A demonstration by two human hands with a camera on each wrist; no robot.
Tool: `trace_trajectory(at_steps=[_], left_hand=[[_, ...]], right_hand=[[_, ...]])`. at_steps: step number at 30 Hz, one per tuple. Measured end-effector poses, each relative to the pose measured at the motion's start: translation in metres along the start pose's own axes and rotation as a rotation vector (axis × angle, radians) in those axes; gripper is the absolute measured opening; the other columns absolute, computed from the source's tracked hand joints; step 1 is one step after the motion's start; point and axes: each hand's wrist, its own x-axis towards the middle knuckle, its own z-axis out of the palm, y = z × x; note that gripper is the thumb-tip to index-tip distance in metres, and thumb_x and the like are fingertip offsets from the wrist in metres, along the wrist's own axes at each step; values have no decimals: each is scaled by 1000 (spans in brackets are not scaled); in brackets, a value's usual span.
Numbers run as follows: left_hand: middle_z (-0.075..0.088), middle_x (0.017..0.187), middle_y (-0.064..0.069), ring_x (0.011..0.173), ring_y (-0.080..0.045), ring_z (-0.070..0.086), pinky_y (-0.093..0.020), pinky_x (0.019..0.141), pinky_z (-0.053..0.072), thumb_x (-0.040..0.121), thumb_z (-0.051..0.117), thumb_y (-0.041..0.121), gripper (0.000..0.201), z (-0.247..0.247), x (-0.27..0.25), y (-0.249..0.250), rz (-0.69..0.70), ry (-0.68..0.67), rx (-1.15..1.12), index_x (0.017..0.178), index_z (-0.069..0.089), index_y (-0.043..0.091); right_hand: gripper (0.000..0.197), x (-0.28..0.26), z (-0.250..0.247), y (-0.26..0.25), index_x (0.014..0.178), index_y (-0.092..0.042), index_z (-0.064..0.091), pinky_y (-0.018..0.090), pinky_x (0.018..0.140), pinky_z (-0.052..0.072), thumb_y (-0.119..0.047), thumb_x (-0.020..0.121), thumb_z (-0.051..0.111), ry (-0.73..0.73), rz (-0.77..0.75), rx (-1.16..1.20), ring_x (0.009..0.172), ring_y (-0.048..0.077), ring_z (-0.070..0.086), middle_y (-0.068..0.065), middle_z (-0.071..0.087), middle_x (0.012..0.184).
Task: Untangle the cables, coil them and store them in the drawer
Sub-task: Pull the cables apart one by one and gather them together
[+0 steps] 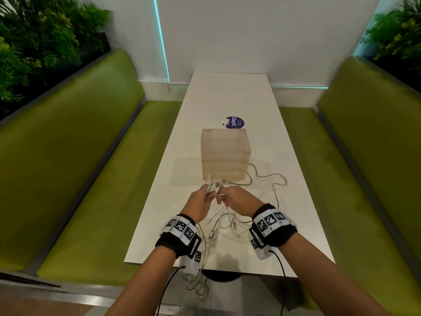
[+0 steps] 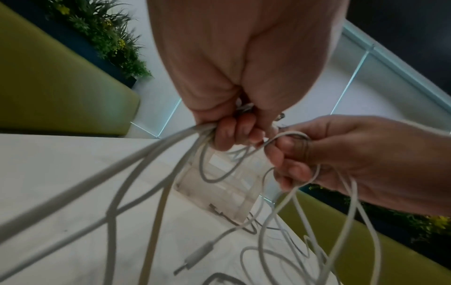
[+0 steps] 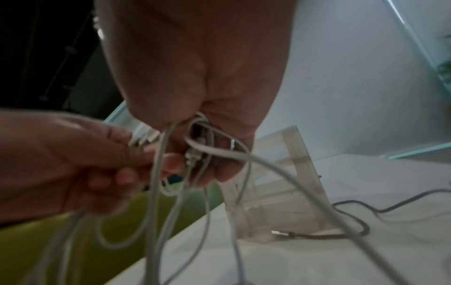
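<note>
Cables: we hold a tangle of white cables (image 1: 224, 221) up over the tabletop (image 1: 230, 99); the plug ends are bunched at our fingertips, and the slack hangs below both hands, some on the tabletop, some over its near edge.
Left hand: our left hand (image 1: 201, 202) has its fingers (image 2: 234, 133) curled round several strands and plugs.
Right hand: our right hand (image 1: 237, 198) has its fingers (image 3: 219, 169) pinched on a loop and a plug, just beside the left fingers.
Drawer unit: a translucent drawer unit (image 1: 225, 153) stands just beyond our fingers, every drawer shut as far as we can tell.
Loose plug: a jack plug (image 2: 195, 258) lies below the fingers on the tabletop.
Risk, knots: pulling apart with this many strands clamped would, we judge, tighten the crossings rather than free them.
Risk, snag: slack over the edge may drag or catch; a loop beside the drawer unit could tug it.
</note>
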Motion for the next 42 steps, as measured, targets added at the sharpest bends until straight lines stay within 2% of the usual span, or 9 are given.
trace_trajectory(at_steps=[5,11,16,21,28,30,33,38,42], left_hand=[[59,79,-9,65,-20,47,-25,57,33,98,47,28,26,1,1,5,-27,-38,36,99,48,2],[63,91,-26,78,-37,57,-25,57,25,99,44,16,24,-19,0,1,-28,202,102,106,50,-6],[56,78,-16,68,-27,44,-27,55,22,98,46,16,21,-38,-2,-2,-88,318,70,97,50,-4],[56,80,-14,73,-28,48,-30,61,29,98,46,20,21,-52,-5,-12,-195,436,15,85,45,4],[57,86,-11,80,-25,50,-28,68,33,98,47,19,20,-60,-9,-19,-242,546,-99,96,55,0],[57,85,-11,79,-25,51,-29,68,34,98,46,21,20,-56,-9,-20,-236,505,-103,96,54,2],[59,82,-8,75,-24,53,-34,68,41,98,47,25,23,-32,-8,-12,-172,316,-102,99,55,3],[50,66,6,63,-14,47,-30,62,37,97,49,26,18,1,-6,13,-73,178,-159,86,50,11],[52,70,7,67,-15,50,-31,66,41,96,49,31,20,9,-3,21,-34,77,-183,90,51,12]], right_hand=[[18,6,-1,-2,94,0,63,25,65,36,-2,91,45,55,45,-2,70,18,49,2,55,77],[26,3,4,18,111,-14,63,39,81,44,-16,96,42,250,177,-302,92,32,61,9,69,99],[28,-7,14,51,112,-15,63,37,84,39,-27,97,43,241,303,-353,104,29,55,5,63,111],[22,-17,16,74,105,-16,65,37,87,38,-29,93,53,225,310,-372,108,26,50,3,57,115],[27,-25,7,82,98,-10,62,34,76,42,-36,93,53,205,390,-150,95,25,54,6,56,101],[28,-24,6,75,91,-9,58,31,69,38,-36,94,52,200,392,-52,85,23,54,3,53,89],[29,-19,6,54,80,-9,51,30,64,31,-33,94,52,189,296,49,74,21,50,4,54,79],[30,-9,7,17,86,-7,56,35,72,41,-35,96,49,131,162,41,80,21,54,5,59,87],[37,-8,9,8,93,-8,61,37,78,46,-39,98,41,93,114,-37,90,25,60,9,66,95]])
